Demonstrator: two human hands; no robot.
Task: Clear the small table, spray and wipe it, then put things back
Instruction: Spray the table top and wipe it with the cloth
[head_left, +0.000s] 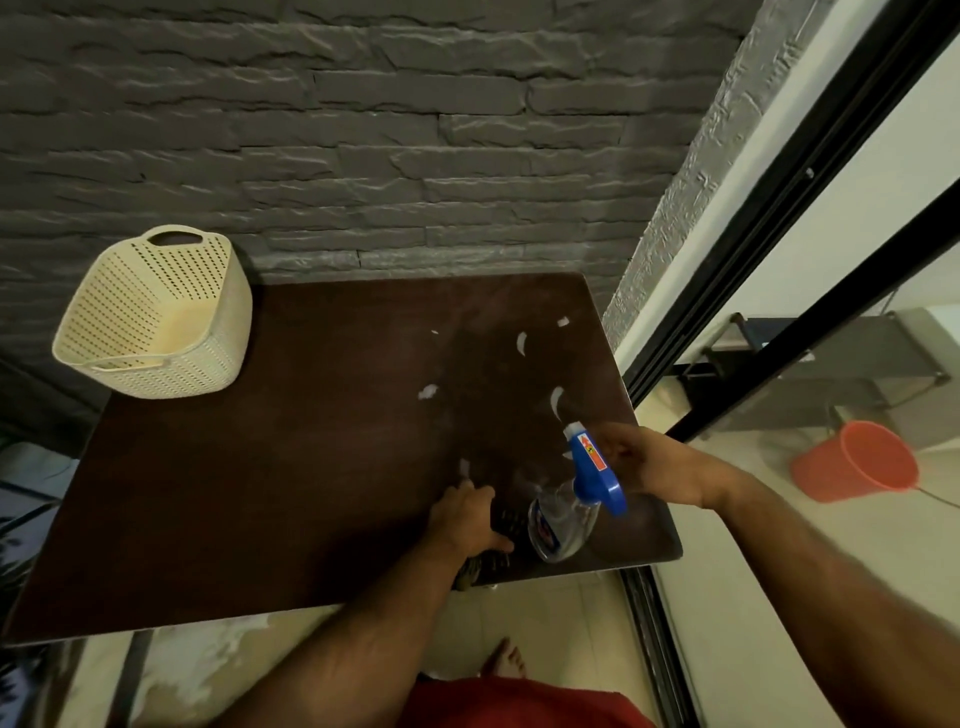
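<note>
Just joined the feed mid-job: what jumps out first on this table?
The blue-topped spray bottle at the table's near right corner, with the right hand at its trigger head. Beside it the left hand rests on a dark cloth. White scraps dot the right half; a cream basket overhangs the far left corner.

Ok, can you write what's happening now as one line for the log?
left hand: holds dark cloth on table | right hand: at spray bottle head, grip unclear | basket: far left corner

Right hand (641, 460) grips spray bottle (571, 512) over table (260, 493).
</note>
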